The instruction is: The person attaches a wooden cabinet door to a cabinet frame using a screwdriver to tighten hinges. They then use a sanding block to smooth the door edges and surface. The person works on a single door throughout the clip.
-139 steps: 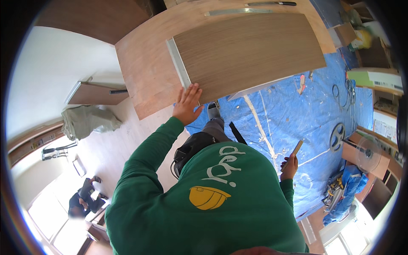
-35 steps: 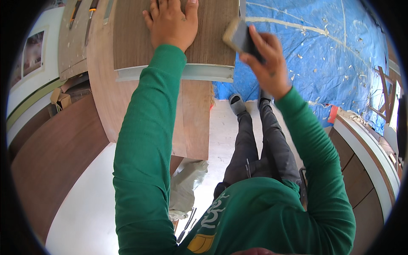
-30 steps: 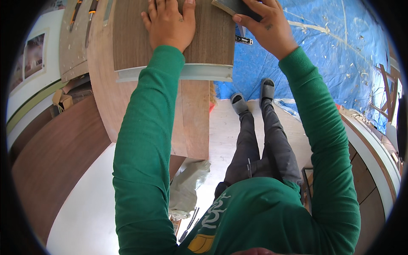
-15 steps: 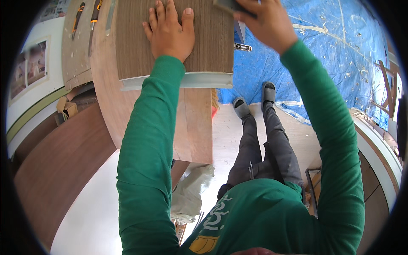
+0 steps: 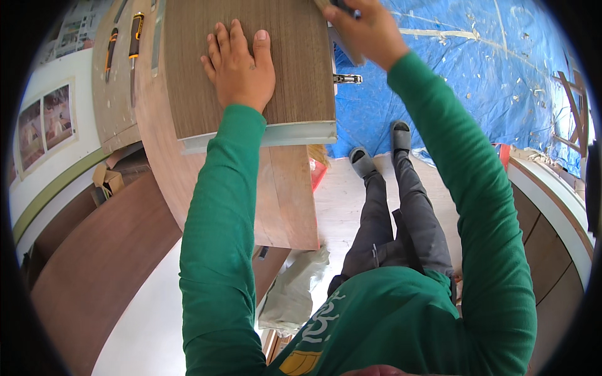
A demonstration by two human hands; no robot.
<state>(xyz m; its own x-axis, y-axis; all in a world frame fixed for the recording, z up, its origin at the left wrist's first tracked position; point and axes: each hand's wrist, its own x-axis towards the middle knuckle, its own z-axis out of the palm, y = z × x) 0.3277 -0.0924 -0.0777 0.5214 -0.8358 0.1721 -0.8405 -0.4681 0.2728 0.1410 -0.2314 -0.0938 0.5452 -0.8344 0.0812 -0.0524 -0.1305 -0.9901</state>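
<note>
Tarpaulin (image 5: 476, 69), blue and speckled with debris, covers the floor at upper right. A reddish-brown wooden tabletop (image 5: 285, 200) carries a dark wood-grain panel (image 5: 295, 56) with a pale strip along its near edge; a small metal hinge (image 5: 347, 78) juts from its right side. The left hand (image 5: 240, 66) lies flat on the panel, fingers spread, gripping nothing. The right hand (image 5: 367, 28) closes its grip on a small object at the panel's right edge, cut off by the frame and impossible to identify. Two yellow-handled tools (image 5: 122, 41) lie far left.
</note>
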